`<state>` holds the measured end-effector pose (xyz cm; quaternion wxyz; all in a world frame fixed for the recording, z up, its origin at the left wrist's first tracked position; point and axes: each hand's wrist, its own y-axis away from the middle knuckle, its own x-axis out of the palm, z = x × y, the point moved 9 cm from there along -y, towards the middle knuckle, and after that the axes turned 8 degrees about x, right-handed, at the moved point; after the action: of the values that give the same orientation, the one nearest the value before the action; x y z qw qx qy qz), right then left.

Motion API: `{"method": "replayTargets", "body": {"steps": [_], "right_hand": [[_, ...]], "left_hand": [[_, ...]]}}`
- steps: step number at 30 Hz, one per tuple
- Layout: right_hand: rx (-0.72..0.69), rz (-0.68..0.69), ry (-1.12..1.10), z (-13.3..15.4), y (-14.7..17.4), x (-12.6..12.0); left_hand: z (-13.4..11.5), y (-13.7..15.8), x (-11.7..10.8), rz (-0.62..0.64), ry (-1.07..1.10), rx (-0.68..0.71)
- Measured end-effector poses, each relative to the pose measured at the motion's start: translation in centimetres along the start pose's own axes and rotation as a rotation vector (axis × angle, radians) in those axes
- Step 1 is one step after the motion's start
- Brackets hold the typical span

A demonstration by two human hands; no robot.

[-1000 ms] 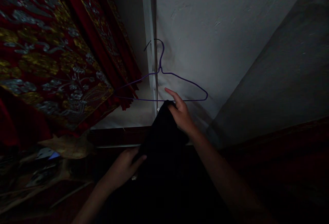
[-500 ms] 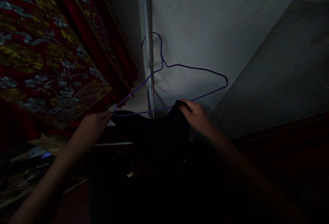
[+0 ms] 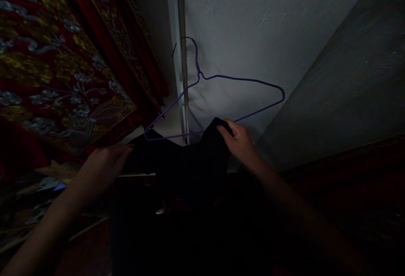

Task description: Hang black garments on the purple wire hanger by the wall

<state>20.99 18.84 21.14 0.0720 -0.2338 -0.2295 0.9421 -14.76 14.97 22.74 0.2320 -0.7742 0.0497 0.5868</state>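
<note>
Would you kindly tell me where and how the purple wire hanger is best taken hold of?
Probably by the neck of the purple wire hanger, just below the hook, coming from the right. The wires join there, uncovered; the pale upright strip stands to the neck's left, while the left hand and right hand hold black cloth near the lower bar.

No text, label, brand, number or sign can be read. The black cloth [image 3: 190,166] is too dark to tell any lettering, the purple wire clothes hanger [image 3: 200,74] shows no legible mark, the embroidered red hanging [image 3: 76,73] carries floral patterns, and the clutter [image 3: 47,183] at lower left is too dim.
</note>
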Motion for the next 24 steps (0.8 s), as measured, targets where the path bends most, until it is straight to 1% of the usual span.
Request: {"method": "replayTargets", "body": {"steps": [2, 4, 7, 9, 11, 12, 15, 17, 18, 19, 20, 22, 23, 24], "right_hand": [[0.000, 0.030, -0.014, 0.0, 0.1, 0.7], [0.000, 0.066, -0.036, 0.1, 0.3, 1.4], [-0.004, 0.123, -0.071, 0.6, 0.7, 2.5], [-0.008, 0.166, -0.091, 1.2, 0.9, 3.3], [-0.004, 0.197, -0.110, 1.8, 1.1, 3.9], [0.003, 0.204, -0.117, 2.0, 1.3, 4.1], [0.021, 0.198, -0.112, 2.3, 1.7, 3.7], [0.004, 0.181, -0.089, 2.5, 2.0, 2.8], [-0.021, 0.142, -0.070, 2.7, 2.1, 1.9], [-0.052, 0.070, -0.044, 2.9, 2.1, 0.6], [-0.082, -0.043, -0.012, 3.2, 2.1, -1.2], [-0.106, -0.326, 0.062, 3.4, 2.1, -5.5], [-0.093, -0.446, 0.096, 3.3, 2.0, -7.5], [-0.064, -0.520, 0.125, 3.1, 1.8, -9.2]], "left_hand": [[-0.5, 0.2, -1.3, -0.079, -0.020, 0.006], [-1.4, -0.3, -3.3, -0.217, -0.044, 0.014], [-3.7, -2.3, -5.7, -0.410, -0.019, 0.094], [-5.4, -4.3, -6.3, -0.487, 0.061, 0.185], [-6.7, -6.3, -6.2, -0.512, 0.153, 0.252], [-7.0, -7.3, -5.8, -0.502, 0.198, 0.269], [-7.3, -9.5, -3.9, -0.414, 0.317, 0.277], [-7.0, -10.0, -3.0, -0.371, 0.351, 0.269], [-6.8, -10.1, -2.7, -0.366, 0.346, 0.265], [-6.5, -10.0, -2.7, -0.369, 0.329, 0.262], [-6.3, -9.9, -2.8, -0.378, 0.306, 0.265], [-6.1, -9.6, -3.4, -0.397, 0.259, 0.289], [-6.1, -9.6, -3.8, -0.400, 0.241, 0.305], [-6.1, -9.5, -4.1, -0.398, 0.224, 0.322]]}}
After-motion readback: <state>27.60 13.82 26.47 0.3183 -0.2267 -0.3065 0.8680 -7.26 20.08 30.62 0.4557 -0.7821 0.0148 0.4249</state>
